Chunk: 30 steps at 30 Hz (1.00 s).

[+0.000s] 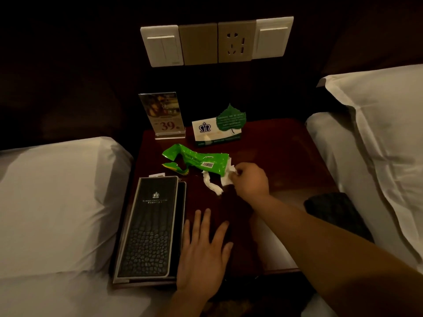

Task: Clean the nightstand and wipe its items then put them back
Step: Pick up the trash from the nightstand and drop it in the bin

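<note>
A white tissue (225,179) is pinched in the fingertips of the right hand (250,179), which is closed on it at the open end of a green pack (199,162). Part of the tissue trails down onto the nightstand (286,156) just left of the hand, while its upper end appears to be inside the pack's mouth; whether it is fully free cannot be told. The pack lies crumpled with its long axis running left to right, its torn mouth at the right, touching the right hand, so a pull to the right and toward the person would likely draw the tissue out along that axis.

The left hand (203,252) is laid flat and open on the dark wood nearer the front edge, fingers spread, nothing held. It is just beside a black folder (151,227) at the left front of the top, whose long axis runs front to back. The right hand is much the nearer to the pack; the left is the nearer to the folder.

At the back a price stand (161,114) is set upright, and just to its right a leaf card (219,128). The items have apparently not yet been taken off, so the wiping is judged to be at its very start
</note>
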### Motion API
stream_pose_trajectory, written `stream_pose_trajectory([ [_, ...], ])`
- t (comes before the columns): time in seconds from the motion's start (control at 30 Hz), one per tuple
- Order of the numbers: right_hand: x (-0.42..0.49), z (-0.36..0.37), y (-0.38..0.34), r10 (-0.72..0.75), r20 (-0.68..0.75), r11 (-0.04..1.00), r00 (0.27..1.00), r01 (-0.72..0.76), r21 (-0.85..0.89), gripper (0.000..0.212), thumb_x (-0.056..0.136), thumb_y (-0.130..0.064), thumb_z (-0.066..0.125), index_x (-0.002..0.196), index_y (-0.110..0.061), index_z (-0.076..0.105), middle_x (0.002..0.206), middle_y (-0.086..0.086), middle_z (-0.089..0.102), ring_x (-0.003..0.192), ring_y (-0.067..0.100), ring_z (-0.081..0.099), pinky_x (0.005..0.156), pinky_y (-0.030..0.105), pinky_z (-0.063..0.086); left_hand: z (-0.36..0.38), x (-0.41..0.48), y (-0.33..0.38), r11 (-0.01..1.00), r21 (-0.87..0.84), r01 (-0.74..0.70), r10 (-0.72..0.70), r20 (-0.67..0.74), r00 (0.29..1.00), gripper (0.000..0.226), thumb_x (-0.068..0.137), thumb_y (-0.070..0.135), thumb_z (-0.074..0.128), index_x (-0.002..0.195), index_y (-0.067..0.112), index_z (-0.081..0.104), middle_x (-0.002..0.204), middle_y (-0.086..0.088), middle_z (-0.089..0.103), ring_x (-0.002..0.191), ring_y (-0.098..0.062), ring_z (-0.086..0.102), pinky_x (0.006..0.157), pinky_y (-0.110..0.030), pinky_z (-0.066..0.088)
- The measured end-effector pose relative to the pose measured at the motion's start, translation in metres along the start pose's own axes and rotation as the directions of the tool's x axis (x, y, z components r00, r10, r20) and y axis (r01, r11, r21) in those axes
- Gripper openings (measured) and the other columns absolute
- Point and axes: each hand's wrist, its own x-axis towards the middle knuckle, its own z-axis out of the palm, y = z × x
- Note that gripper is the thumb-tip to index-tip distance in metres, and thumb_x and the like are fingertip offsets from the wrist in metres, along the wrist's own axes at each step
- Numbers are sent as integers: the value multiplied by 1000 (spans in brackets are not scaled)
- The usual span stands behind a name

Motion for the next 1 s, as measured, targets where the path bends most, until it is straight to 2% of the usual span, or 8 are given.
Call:
stream_pose_trajectory([
  [0.07, 1, 0, 2, 4, -38, 998, 999, -1, 60, 18, 92, -22, 58, 74, -19, 57, 70, 3, 62, 71, 26, 65, 55, 29, 47, 0, 0, -1, 1000, 1, 5, -5, 0, 1000, 49, 99, 52, 29, 142, 33, 43, 157, -16, 35, 149, -35, 24, 114, -52, 18],
  [0.17, -6, -9, 9, 28, -25, 986, 999, -24, 166, 12, 91, -17, 54, 86, -9, 61, 81, 13, 67, 74, 32, 68, 69, 49, 58, 2, 0, -1, 1000, 1, 16, -16, -12, 1000, 48, 100, 52, 29, 143, 34, 43, 159, -14, 34, 150, -32, 20, 115, -52, 17],
  [0.23, -11, -17, 16, 30, -26, 981, 999, -25, 191, 8, 87, -13, 54, 89, -10, 61, 82, 14, 67, 74, 32, 69, 69, 50, 59, 2, -1, -1, 999, -26, 31, -32, -18, 999, 47, 100, 53, 29, 143, 36, 41, 160, -11, 31, 152, -30, 17, 119, -53, 19],
  [0.5, -51, -57, 45, 67, -105, 928, 992, -23, 372, 14, 92, -9, 55, 84, -20, 60, 80, 9, 68, 61, 18, 68, 52, 30, 57, 4, 0, -4, 998, -36, 45, -45, -1, 999, 49, 101, 57, 24, 145, 38, 37, 161, -9, 29, 153, -28, 12, 121, -54, 20],
  [0.6, -83, -81, 55, 96, -131, 813, 987, -2, 582, 26, 91, -7, 58, 73, -25, 64, 68, 5, 69, 60, 20, 68, 57, 40, 59, 0, 4, -2, 999, -45, 28, -29, -34, 999, 49, 101, 54, 26, 143, 34, 41, 158, -14, 35, 150, -33, 20, 119, -56, 23],
  [0.77, -181, -94, 104, 98, -153, 773, 983, 21, 634, 14, 88, -15, 65, 83, -27, 72, 73, 4, 73, 60, 16, 70, 52, 27, 57, 2, 0, -2, 1000, 4, 16, -16, -11, 1000, 50, 99, 51, 33, 142, 27, 44, 155, -20, 36, 147, -40, 25, 118, -58, 20],
  [0.9, -267, -51, 161, 262, 29, 824, 965, -239, 513, 26, 91, -5, 59, 81, -26, 70, 68, 9, 71, 57, 20, 68, 55, 39, 58, 6, 1, -3, 1000, -7, 10, -10, -13, 1000, 51, 100, 53, 28, 143, 28, 40, 156, -19, 33, 148, -40, 22, 118, -58, 18],
  [1.0, -306, -7, 197, 433, 215, 794, 876, -483, 370, 23, 94, -6, 55, 75, -14, 66, 66, 11, 71, 58, 24, 69, 62, 50, 60, 3, 0, -2, 1000, -19, 2, -3, -7, 1000, 51, 101, 52, 28, 144, 27, 38, 157, -20, 31, 149, -40, 19, 119, -59, 16],
])
